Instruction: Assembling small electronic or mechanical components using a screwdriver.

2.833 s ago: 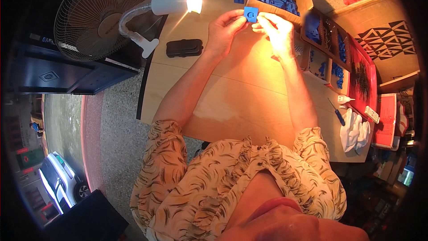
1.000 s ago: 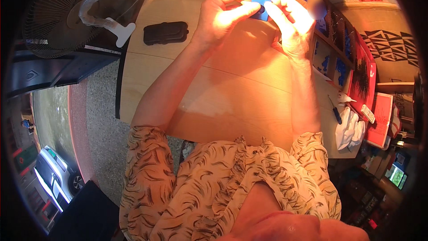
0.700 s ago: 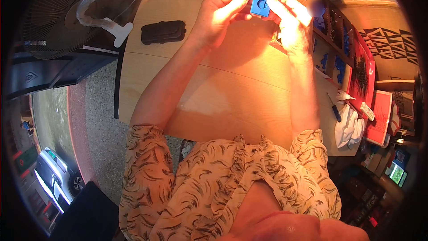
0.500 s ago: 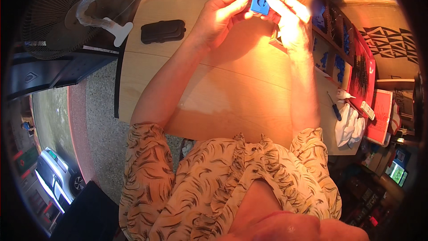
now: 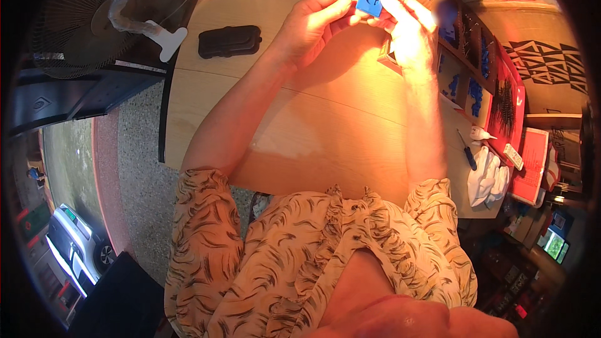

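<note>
Blue block (image 5: 370, 0) sits between left hand (image 5: 312, 25) and right hand (image 5: 410, 30), both pinching its edges.

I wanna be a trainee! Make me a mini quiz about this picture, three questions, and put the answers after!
1. What colour is the flat piece in the right hand?
2. What lies on the wooden table, left of the left hand? A) a red ball B) a black case C) a green cup
3. True or false: a blue-handled screwdriver lies beside white gloves.

Key: 1. Blue. 2. B. 3. True.
</note>
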`<state>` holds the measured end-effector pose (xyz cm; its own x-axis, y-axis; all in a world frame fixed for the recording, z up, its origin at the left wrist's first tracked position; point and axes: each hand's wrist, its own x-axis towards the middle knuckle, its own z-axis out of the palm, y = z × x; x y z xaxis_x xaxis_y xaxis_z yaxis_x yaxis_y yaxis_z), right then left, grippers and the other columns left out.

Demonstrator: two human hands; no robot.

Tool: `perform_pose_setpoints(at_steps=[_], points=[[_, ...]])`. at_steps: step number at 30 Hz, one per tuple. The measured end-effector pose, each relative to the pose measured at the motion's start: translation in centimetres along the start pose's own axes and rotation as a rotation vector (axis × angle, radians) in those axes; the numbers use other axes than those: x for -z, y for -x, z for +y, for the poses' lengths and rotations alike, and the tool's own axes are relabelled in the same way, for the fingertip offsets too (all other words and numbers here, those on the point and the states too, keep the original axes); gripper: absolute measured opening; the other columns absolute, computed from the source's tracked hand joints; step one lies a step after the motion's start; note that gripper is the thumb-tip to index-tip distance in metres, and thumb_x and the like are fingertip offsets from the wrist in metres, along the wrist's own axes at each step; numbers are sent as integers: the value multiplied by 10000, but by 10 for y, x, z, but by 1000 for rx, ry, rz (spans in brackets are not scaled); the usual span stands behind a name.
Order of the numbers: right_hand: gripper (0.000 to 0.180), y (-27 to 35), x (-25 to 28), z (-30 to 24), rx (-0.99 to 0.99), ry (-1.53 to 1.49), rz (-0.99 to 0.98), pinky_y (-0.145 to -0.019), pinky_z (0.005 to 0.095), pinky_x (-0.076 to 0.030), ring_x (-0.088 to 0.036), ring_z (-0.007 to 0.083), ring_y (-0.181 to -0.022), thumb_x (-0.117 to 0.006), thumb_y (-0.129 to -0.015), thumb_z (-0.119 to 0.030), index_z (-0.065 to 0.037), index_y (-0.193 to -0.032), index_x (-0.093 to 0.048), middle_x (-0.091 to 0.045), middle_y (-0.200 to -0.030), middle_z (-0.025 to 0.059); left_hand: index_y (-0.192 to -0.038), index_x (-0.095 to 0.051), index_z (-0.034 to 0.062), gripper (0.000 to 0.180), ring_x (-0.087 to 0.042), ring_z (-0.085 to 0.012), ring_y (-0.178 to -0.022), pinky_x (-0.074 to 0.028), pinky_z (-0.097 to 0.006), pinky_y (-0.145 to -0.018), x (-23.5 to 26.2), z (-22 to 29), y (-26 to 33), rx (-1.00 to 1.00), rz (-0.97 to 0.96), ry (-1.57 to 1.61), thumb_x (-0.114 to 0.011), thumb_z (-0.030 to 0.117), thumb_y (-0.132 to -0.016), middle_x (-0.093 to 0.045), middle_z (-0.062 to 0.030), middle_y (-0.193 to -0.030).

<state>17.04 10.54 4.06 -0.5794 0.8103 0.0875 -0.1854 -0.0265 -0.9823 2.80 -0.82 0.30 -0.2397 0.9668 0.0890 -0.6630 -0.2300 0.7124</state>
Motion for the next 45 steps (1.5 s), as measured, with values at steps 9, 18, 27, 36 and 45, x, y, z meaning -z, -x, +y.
perform_pose_setpoints(at_steps=[9, 18, 27, 36, 45], points=[[217, -1, -7, 2, 95, 54, 19, -661, 251, -547, -680, 151, -689, -772, -862, -80, 78, -981, -682, -716, -839, 118, -1293, -612, -2, 298, -621, -118, -1010, -509, -277, -939, 0, 1, -1, -13, 34, -42, -553, 119, -1027, -672, -52, -1138], [251, -1, -6, 5, 121, 121, -3, -704, 267, -577, -694, 155, -765, -699, -936, -140, 55, -1094, -696, -725, -902, 114, -1319, -592, -6, 313, -631, -118, -1009, -537, -258, -925, 10, 6, -4, -26, 66, -10, -553, 89, -1023, -658, -65, -1156], [193, 6, -16, 21, 68, 177, -69, -725, 283, -589, -693, 143, -781, -675, -954, -119, 46, -1050, -696, -719, -902, 89, -1379, -542, 10, 362, -641, -140, -1047, -563, -252, -937, 28, 1, -12, -57, 106, 20, -557, 80, -1024, -629, -92, -1216], [248, 2, -13, 38, 55, 140, -95, -637, 224, -498, -686, 103, -771, -702, -946, -209, -22, -1110, -694, -738, -929, 43, -1356, -567, 31, 337, -645, -111, -1035, -572, -236, -903, 32, 5, -13, -7, 128, 17, -559, 118, -1031, -655, -62, -1171], [190, 9, -16, 31, 115, 69, -110, -696, 265, -576, -687, 133, -765, -677, -950, -125, 32, -1057, -689, -722, -904, 96, -1215, -620, 38, 213, -630, -90, -950, -553, -229, -847, 31, 12, -17, -39, 15, -54, -560, 131, -1033, -659, -43, -1106]])
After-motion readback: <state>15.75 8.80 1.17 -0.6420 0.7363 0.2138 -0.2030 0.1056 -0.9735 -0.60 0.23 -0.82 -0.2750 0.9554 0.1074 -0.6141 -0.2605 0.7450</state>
